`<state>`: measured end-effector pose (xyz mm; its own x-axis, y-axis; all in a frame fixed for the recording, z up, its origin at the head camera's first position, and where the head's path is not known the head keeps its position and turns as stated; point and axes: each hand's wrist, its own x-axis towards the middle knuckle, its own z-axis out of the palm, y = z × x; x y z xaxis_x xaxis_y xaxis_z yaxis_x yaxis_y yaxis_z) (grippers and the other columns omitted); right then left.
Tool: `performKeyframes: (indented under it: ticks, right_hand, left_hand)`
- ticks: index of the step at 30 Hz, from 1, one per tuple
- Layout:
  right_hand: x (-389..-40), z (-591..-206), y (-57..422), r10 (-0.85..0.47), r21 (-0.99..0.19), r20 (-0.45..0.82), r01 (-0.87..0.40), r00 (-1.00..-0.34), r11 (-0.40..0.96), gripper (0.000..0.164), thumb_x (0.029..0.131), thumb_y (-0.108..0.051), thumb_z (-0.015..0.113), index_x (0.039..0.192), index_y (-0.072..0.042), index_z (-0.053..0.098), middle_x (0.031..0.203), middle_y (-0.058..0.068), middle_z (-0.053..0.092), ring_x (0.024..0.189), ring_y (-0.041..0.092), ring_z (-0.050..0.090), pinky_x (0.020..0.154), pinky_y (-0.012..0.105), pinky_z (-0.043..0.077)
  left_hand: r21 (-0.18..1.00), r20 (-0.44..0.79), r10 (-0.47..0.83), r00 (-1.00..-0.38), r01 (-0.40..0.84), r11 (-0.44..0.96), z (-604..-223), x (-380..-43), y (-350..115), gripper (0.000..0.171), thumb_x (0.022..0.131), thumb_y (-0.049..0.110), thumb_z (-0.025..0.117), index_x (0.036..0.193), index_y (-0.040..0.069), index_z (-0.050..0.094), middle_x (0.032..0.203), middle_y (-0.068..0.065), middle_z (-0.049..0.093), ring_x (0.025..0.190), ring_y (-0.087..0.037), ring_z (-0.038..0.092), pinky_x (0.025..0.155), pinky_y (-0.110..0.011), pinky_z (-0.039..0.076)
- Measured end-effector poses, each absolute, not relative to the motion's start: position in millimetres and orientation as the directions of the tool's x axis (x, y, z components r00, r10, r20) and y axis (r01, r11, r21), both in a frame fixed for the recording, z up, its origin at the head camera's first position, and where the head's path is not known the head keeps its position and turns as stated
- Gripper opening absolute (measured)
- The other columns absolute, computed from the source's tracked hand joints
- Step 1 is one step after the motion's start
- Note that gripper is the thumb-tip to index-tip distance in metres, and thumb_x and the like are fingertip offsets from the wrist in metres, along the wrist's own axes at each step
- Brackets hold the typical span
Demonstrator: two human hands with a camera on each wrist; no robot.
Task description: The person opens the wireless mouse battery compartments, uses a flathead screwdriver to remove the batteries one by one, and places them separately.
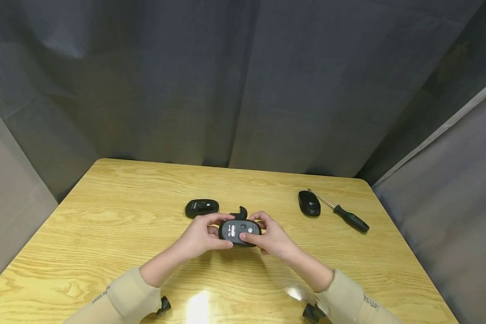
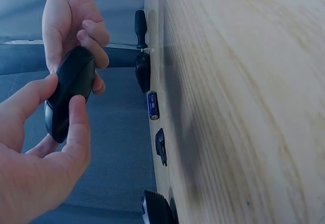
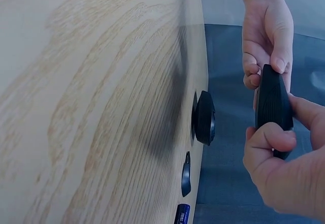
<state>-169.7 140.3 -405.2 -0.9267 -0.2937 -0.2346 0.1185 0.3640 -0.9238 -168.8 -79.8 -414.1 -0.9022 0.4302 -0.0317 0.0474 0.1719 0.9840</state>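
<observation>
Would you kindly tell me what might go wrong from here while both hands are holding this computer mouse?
The computer mouse is held above the table between the left hand and right hand, so it might slip and drop. A battery lies loose on its side, so a nudge could set it rolling. The small curved black piece lies nearby and might get knocked.

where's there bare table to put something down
Bare: the table left of the upturned mouse, and between the screwdriver and right sleeve. Crowded: beyond the held mouse, around the black piece and battery, and where the third mouse lies beside the screwdriver.
</observation>
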Motion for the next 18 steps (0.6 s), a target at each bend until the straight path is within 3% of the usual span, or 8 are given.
performKeyframes:
  ticks: [18]
  right_hand:
    - [-170.7,-404.8,144.1,-0.308,-0.924,-0.231,0.109,-0.923,0.367,0.048,0.082,-0.019,0.073,0.121,-0.008,0.048,0.095,0.012,0.052,0.053,0.012,0.039,0.043,0.019,0.034]
  left_hand:
    - [0.987,-0.042,0.428,-0.903,0.028,0.157,-414.1,-168.8,-81.9,0.062,0.071,0.000,0.080,0.127,0.009,0.057,0.112,-0.017,0.058,0.081,-0.019,0.067,0.069,-0.029,0.057]
